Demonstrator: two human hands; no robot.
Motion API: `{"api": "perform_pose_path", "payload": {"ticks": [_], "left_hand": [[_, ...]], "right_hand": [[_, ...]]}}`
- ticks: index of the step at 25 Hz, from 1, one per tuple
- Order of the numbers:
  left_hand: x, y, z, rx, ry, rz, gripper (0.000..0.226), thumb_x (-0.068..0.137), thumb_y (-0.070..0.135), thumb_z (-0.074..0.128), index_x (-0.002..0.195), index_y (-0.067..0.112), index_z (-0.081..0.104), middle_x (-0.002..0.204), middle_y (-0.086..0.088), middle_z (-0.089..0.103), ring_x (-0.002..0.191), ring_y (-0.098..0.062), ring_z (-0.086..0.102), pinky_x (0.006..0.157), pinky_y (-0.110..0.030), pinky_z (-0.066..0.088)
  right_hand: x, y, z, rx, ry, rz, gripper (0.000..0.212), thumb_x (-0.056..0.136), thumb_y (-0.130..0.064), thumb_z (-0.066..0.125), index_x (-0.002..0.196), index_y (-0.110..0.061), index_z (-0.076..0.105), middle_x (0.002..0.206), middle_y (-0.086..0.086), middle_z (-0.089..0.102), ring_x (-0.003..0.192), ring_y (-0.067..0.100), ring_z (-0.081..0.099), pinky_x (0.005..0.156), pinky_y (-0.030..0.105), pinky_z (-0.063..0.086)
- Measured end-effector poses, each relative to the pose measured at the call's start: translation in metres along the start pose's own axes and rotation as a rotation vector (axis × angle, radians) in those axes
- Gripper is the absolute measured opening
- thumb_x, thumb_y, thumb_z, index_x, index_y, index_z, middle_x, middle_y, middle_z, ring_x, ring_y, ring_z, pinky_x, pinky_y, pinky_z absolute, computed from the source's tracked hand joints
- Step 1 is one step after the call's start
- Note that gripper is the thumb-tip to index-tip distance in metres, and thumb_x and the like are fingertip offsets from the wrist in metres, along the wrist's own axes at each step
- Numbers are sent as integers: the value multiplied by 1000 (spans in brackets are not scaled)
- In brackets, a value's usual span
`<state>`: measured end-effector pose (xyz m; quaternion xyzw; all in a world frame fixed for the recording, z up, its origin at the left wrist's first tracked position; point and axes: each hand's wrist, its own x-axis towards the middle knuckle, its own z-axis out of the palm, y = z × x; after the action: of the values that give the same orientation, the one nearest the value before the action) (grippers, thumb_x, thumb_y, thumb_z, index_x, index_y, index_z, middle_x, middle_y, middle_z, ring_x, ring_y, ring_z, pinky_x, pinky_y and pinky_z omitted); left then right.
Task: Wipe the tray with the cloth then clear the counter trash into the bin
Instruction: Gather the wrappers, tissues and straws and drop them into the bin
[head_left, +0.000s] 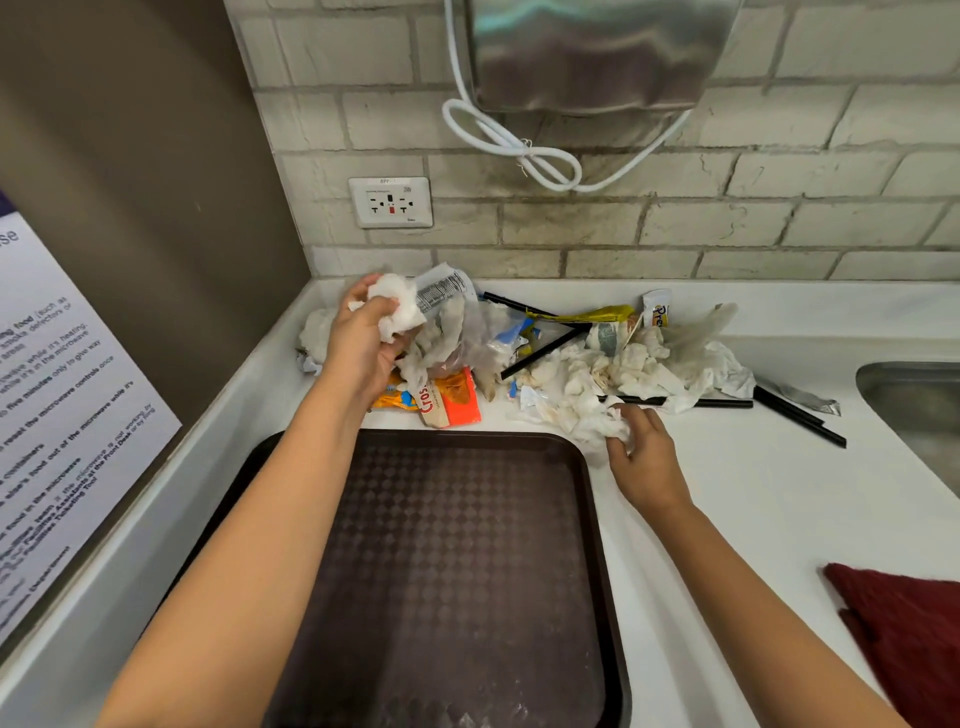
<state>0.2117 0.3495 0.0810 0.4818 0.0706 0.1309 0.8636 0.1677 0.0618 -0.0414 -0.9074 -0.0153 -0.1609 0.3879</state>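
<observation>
A dark brown tray (467, 561) lies on the white counter (753, 493) in front of me. Behind it spreads a heap of trash (571, 358): crumpled napkins, plastic wrappers, an orange snack packet (452, 397) and black straws (800, 415). My left hand (363, 343) is raised over the heap's left end, shut on a wad of white napkins (397, 306). My right hand (641, 454) rests by the tray's far right corner, its fingers closed on crumpled white tissue (597, 423). A dark red cloth (904, 634) lies at the counter's near right edge.
A steel sink (914, 410) is set into the counter at the right. A brick wall with an outlet (390, 201) stands behind the trash, and a steel dispenser (592, 52) with a looped white cord hangs above. A microwave side with a notice (62, 415) blocks the left.
</observation>
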Motion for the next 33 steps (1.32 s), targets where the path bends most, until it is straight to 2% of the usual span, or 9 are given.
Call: {"api": "perform_pose_path", "payload": {"ticks": [2,4,7,9,13,18,26,29,33], "left_hand": [[-27,-9,11,58,-61,-81,31,88,-6,39,102,19,52,100,-6,57,83,-20,59,49,-23,53],[-58,-27,18,161,-107,-154,31,87,-6,41,101,17,56,97,-6,58,78,-18,60,47,-22,50],[-105,-46,25,239,-182,-253,33,87,-6,40,93,21,59,104,-9,57,86,-19,58,63,-30,51],[-134,-53,24,109,-271,-370,36,83,-6,35,96,19,58,106,-9,57,92,-24,58,71,-35,51],[-188,-60,12,-166,-437,-530,54,54,-6,37,102,8,56,106,-13,62,100,-34,58,81,-41,52],[-245,-80,-5,3,-560,-590,45,77,-18,32,102,11,56,104,-7,65,99,-24,59,92,-36,46],[-321,-111,-6,111,-690,-617,31,90,-10,42,107,14,53,98,-4,61,84,-12,64,76,-28,57],[-349,-130,-6,230,-686,-621,32,89,-9,45,101,20,53,95,1,59,85,-10,57,71,-27,51],[-395,-169,-7,478,-622,-658,34,87,-6,51,101,25,52,86,6,55,73,-7,46,59,-21,34]], "right_hand": [[-6,-5,-6,26,24,-1,38,86,1,51,124,-1,52,116,16,53,99,30,55,85,22,37],[-16,-11,-13,63,47,-15,37,86,3,50,122,-1,54,114,16,55,92,26,55,80,17,35],[-39,-24,-25,113,104,-60,32,84,4,50,114,-3,58,104,14,58,85,22,54,73,14,34],[-59,-32,-34,150,152,-81,29,84,5,51,110,-4,60,100,13,60,87,20,55,75,15,36],[-113,-37,-48,214,222,-71,30,81,9,50,107,-4,60,101,7,61,92,17,57,83,23,43],[-197,-28,-63,234,265,19,30,80,-2,46,106,-10,59,99,1,59,91,8,55,82,8,41],[-258,5,-89,183,352,46,30,79,1,42,104,-7,56,98,12,55,92,21,53,83,18,41],[-283,24,-93,147,338,43,31,76,7,43,102,-2,56,96,7,51,90,14,49,81,10,38],[-338,66,-103,157,307,116,23,79,7,45,99,2,56,91,10,49,78,5,44,76,3,34]]}}
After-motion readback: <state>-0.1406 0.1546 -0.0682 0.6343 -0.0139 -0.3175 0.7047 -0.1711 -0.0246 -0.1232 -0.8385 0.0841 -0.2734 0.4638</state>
